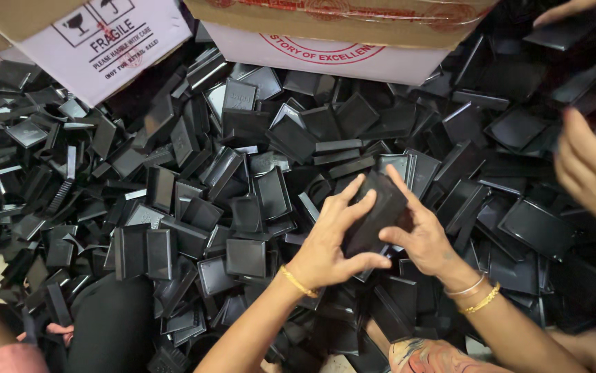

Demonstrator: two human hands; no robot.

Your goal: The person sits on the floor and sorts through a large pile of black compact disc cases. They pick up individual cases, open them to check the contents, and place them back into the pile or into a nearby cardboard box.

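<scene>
Black plastic parts are covering the whole floor in a deep, loose heap [194, 200], shallow square trays and lids lying at every angle. Near the middle of that heap, a small black box [374, 211] is being gripped between both of the person's hands. The left hand [329, 242] is wrapping its fingers around the box's lower end, thumb pressing against the near edge, while the right hand [422, 231] is clasping the upper end, its fingers lying along the top face. The two halves seem to be getting pressed together; doing this well probably means keeping the edges squared and squeezing evenly from both ends, so that no corner is riding up. Gold bangles [481, 293] are sitting on the right wrist, and a single one on the left.

Right of the box, another person's hand [591, 169] is reaching over the heap, its fingers spread and loose, apparently holding nothing. Beyond the box, at the far edge of the heap, two cardboard cartons are standing: a white-sided carton [104, 41] to the upper left and a larger brown-topped carton [339, 34] almost straight above. What they are containing cannot be told, since their insides are out of view. Down left of the box, a dark-clad knee [115, 324] is resting among the parts.
</scene>
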